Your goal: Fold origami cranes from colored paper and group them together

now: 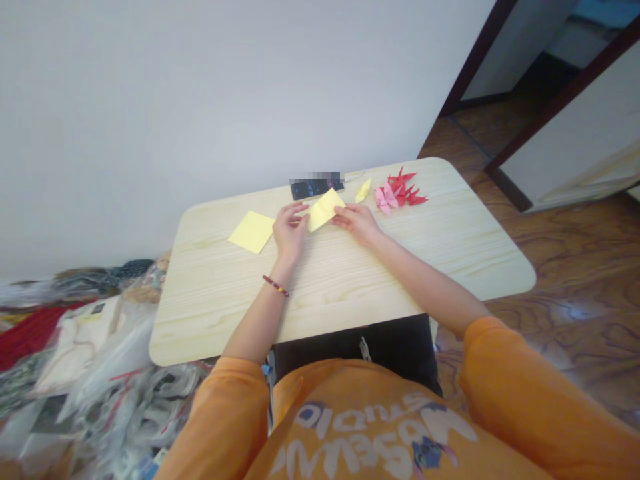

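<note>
A folded yellow paper is held just above the light wooden table, between both hands. My left hand pinches its left end with thumb and fingers closed. My right hand grips its right end, fingers curled. A flat yellow paper square lies on the table to the left of my left hand.
A dark phone lies at the table's far edge. Beyond my right hand sit a small yellow folded piece, a pink folded figure and red folded figures. Bags and cloth pile up left of the table. Wooden floor lies to the right.
</note>
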Motion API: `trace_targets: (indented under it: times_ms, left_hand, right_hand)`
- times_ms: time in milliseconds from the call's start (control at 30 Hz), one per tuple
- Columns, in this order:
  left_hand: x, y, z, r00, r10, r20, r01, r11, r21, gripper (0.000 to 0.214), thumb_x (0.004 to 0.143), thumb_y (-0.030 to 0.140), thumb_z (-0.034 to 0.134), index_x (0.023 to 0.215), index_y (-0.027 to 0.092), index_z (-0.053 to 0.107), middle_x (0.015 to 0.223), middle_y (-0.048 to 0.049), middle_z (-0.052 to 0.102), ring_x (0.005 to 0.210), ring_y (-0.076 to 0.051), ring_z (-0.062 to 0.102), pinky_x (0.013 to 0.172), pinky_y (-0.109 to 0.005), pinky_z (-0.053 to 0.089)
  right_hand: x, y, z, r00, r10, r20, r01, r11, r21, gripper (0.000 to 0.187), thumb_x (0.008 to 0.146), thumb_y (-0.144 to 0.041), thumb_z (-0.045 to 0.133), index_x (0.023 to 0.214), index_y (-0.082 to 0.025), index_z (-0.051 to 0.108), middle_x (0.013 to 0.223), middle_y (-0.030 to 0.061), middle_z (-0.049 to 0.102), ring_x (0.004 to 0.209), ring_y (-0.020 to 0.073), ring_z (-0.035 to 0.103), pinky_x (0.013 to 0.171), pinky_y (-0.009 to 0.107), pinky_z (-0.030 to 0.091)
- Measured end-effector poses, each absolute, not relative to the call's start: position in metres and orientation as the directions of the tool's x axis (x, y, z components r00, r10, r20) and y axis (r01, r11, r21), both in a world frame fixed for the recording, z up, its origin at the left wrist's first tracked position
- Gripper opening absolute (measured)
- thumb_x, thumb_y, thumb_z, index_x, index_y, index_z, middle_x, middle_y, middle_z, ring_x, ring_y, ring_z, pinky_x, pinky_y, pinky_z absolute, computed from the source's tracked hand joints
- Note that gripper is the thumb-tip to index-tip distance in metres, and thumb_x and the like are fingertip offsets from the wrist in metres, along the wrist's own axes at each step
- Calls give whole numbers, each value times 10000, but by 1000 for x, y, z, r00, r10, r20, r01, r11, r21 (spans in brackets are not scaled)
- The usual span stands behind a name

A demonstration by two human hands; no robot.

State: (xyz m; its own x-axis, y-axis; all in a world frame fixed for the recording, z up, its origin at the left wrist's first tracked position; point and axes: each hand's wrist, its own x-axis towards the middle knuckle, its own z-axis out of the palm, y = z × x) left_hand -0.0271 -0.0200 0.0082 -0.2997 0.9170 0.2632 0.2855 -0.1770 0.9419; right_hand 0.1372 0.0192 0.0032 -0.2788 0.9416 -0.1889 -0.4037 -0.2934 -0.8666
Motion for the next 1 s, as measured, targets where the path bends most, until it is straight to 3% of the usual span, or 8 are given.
trace_targets:
  times_ms: [100,200,367,633,733,900,1000]
  left_hand:
    - [-25,-23,13,-183,918,353,428,-249,869,222,746,307,680,953,234,715,1164,-70,649,1118,-221,551,955,-342,420]
    - [-22,-24,16,-96,931,353,455,-274,847,366,649,345,781,991,236,713,1118,-80,674,1117,-249,546,1026,-382,360]
    - [-18,-25,15,-105,961,256,382,-199,903,505,515,378,857,979,231,725,1040,-90,704,1053,-275,587,1012,-396,376]
    - [-16,-25,24,-14,1000,20,188,-17,982,420,615,411,791,950,164,741,1032,-100,720,1023,-257,633,949,-350,434]
    - [-21,-22,21,23,1000,-10,120,7,993,391,654,439,759,941,174,745,992,-88,731,998,-244,644,926,-338,448]
    - [-26,-20,15,-49,997,-52,44,54,998,417,659,555,717,759,152,750,827,-99,739,861,-233,674,840,-329,483]
    - [-25,-23,19,17,1000,0,74,-2,997,421,632,530,750,816,151,751,879,-100,739,850,-225,674,833,-325,488]
  right_hand:
    - [137,18,3,-289,936,-199,-371,-302,-878,211,650,-262,787,782,-133,685,739,41,710,692,113,650,685,228,535]
    - [137,18,2,-263,948,-179,-347,-266,-899,273,572,-304,825,729,-121,697,729,44,705,659,100,626,577,183,484]
    - [139,19,3,-221,959,-179,-293,-240,-925,340,498,-336,847,705,-109,701,706,55,699,619,104,604,510,191,435]
    - [144,22,5,-241,959,-147,-154,-187,-970,365,502,-398,843,559,-120,613,467,1,566,409,53,436,369,191,292]
    - [148,22,7,-320,939,-125,-111,-168,-979,356,516,-395,835,563,-121,613,471,-3,564,411,50,432,374,190,297]
    - [152,25,6,-451,887,-103,-53,-142,-989,337,522,-376,831,630,-114,649,505,3,597,446,65,497,419,184,352]
    - [151,24,7,-470,875,-115,-44,-153,-987,339,516,-375,829,650,-114,660,509,-1,601,450,70,507,433,187,372]
